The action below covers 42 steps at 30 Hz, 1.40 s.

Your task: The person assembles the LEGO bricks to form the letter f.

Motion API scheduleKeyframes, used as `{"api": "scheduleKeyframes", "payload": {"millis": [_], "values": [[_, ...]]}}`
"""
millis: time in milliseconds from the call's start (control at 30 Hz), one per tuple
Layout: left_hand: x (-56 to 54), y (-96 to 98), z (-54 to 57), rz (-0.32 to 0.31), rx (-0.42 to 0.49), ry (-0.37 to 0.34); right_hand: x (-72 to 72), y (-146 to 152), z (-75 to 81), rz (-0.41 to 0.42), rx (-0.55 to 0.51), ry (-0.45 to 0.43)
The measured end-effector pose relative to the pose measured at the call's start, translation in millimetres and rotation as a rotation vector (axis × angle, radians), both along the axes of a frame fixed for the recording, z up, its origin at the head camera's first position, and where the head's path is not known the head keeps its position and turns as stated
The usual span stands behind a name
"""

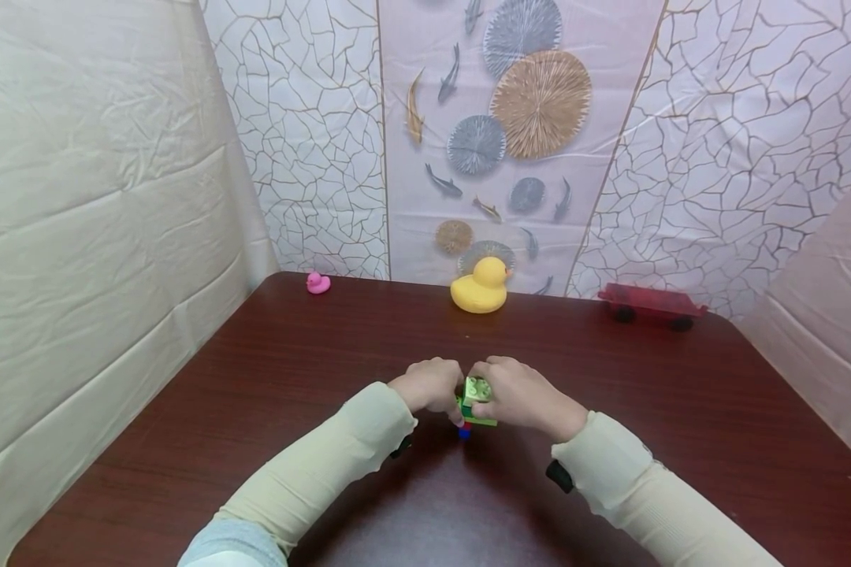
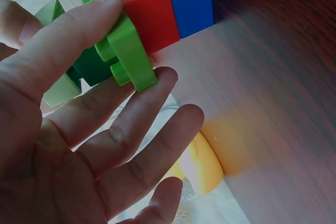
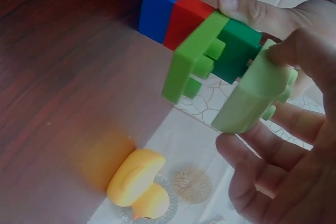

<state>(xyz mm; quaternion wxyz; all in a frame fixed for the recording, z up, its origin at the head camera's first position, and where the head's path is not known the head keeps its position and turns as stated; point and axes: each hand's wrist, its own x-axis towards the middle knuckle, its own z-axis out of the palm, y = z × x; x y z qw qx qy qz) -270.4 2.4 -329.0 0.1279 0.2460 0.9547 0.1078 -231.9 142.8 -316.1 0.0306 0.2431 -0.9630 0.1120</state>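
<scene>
A small column of toy building bricks stands between my hands near the table's middle. From the bottom up come a blue brick, a red brick, a bright green plate that juts out sideways, and a dark green brick. At the top is a pale green brick with rounded studs; whether it is fully seated on the dark green one, I cannot tell. My left hand pinches the column around the bright green plate, other fingers spread. My right hand grips the pale green brick between thumb and fingers.
Along the table's back edge are a pink toy duck, a larger yellow duck and a red toy wagon with black wheels. Patterned cloth hangs behind the dark wooden table, with pale cloth at both sides.
</scene>
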Motion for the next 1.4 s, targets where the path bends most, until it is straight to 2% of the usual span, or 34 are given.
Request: {"api": "scheduleKeyframes", "payload": {"millis": [400,633,800,1200,1400], "values": [[0.5,-1.3,-1.1,-0.005,0.004,0.001,-6.9,-4.0,5.3,0.009,-0.02,-0.1],[0.9,-2.1,-1.3,0.01,0.0,-0.008,-9.0,-7.8,7.5,0.024,-0.018,-0.12],[0.8,-3.1,0.2,0.016,-0.008,-0.007,-11.7,-10.4,8.7,-0.002,-0.004,-0.146],[1.0,-0.9,1.3,0.012,0.014,-0.01,-9.3,-8.5,9.9,-0.052,-0.002,-0.153],[1.5,1.2,1.2,0.006,0.015,-0.006,-5.7,-1.6,5.7,-0.021,-0.016,-0.128]]}}
